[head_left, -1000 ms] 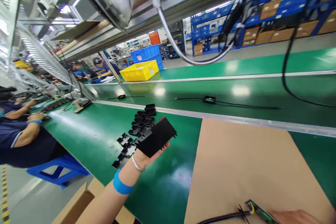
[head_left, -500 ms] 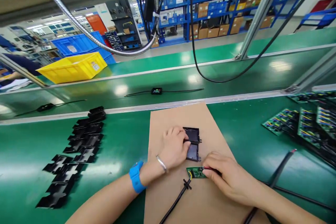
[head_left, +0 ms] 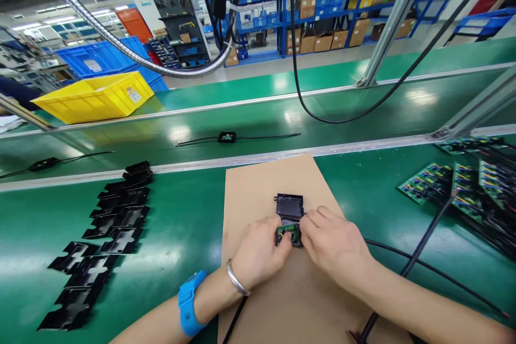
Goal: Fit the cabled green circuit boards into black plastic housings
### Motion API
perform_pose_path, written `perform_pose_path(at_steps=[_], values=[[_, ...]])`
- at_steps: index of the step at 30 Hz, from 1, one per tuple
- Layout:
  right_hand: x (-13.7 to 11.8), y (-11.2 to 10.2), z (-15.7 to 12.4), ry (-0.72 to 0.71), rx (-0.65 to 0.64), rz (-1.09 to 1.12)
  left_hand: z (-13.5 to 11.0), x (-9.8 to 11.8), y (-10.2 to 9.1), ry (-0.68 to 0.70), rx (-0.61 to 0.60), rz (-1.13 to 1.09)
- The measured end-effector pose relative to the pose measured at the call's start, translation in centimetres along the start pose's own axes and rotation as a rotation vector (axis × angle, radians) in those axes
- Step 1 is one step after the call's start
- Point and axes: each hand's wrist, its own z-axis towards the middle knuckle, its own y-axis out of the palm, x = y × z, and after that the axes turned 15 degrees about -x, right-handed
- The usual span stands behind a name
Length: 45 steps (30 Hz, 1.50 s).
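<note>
A black hinged plastic case (head_left: 289, 205) lies opened out on the cardboard sheet (head_left: 266, 183). In its nearer half sits a small green circuit board (head_left: 287, 233), partly covered by my fingers. My left hand (head_left: 260, 250) grips the board's left end, its thumb on the board face. My right hand (head_left: 332, 239) is closed at the right end of the board and case; its fingertips hide what they pinch. A black cable (head_left: 236, 318) runs out from under my left wrist, and another black cable (head_left: 368, 328) lies beneath my right forearm.
Several black case shells (head_left: 121, 223) lie in rows at left. Wired circuit boards (head_left: 467, 193) are stacked at right. Beyond the metal rail (head_left: 258, 158) lies a cabled black unit (head_left: 227, 137). A yellow bin (head_left: 97, 98) stands at the back left; a black cable (head_left: 342, 121) hangs ahead.
The circuit board has moved up from the cardboard into the nearer half of the case. My left hand has come down onto the board; my right hand has moved up and left beside the case.
</note>
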Motion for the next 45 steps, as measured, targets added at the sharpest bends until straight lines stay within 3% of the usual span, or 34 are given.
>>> perform_pose_path(at_steps=[3,6,8,9,14,16,18,21,24,26,28,31,33,38,40,42,44,45], values=[[-0.9,-1.7,-2.2,-0.142,-0.008,-0.091,-0.4,-0.8,-0.8,-0.028,-0.017,-0.036],[-1.1,-3.0,-5.4,-0.268,-0.288,0.051,-1.0,-1.2,-1.6,-0.047,-0.089,-0.215],[-0.7,-2.5,-7.2,-0.292,-0.441,0.116,-1.1,-0.9,-2.2,-0.033,-0.141,-0.389],[-0.3,-1.8,-7.8,-0.301,-0.457,0.129,-1.1,-0.5,-2.6,-0.016,-0.155,-0.461],[1.4,1.9,-9.9,-0.391,-0.372,0.019,-0.2,0.9,-4.6,0.028,-0.119,-0.571],[1.4,1.5,-10.2,-0.426,-0.329,0.000,0.2,0.7,-4.7,0.009,-0.116,-0.554],[1.3,-0.4,-10.3,-0.423,-0.233,0.035,0.5,0.2,-4.3,0.003,-0.152,-0.524],[2.1,-4.6,-9.6,-0.220,0.112,0.104,0.7,-0.8,-3.0,0.024,-0.244,-0.487],[5.0,-7.2,-8.0,0.232,0.355,0.141,0.4,-1.6,-1.3,0.043,-0.293,-0.422],[7.6,-6.9,-6.5,0.527,0.348,0.074,-0.1,-2.0,-0.3,0.057,-0.299,-0.331],[10.1,-5.2,-5.0,0.660,0.247,-0.002,-0.7,-2.3,0.5,0.073,-0.304,-0.203],[12.9,-2.2,-3.4,0.652,0.104,-0.034,-1.6,-3.0,0.8,0.122,-0.325,-0.006],[14.6,-1.4,-2.8,0.658,0.058,-0.056,-2.4,-3.7,0.3,0.161,-0.356,0.067],[17.8,-3.2,-2.0,0.707,0.046,-0.144,-4.3,-5.8,-1.7,0.156,-0.485,0.014],[16.7,-3.6,-1.4,0.695,0.065,-0.205,-4.7,-5.9,-2.2,0.144,-0.487,-0.071],[13.0,-3.4,-0.7,0.562,0.119,-0.211,-4.8,-5.3,-2.6,0.128,-0.437,-0.175],[7.7,-2.9,-0.1,0.217,0.153,-0.032,-4.4,-4.3,-2.8,0.103,-0.354,-0.242],[4.8,-2.6,0.1,0.079,0.043,0.145,-4.1,-3.7,-2.8,0.091,-0.309,-0.251]])
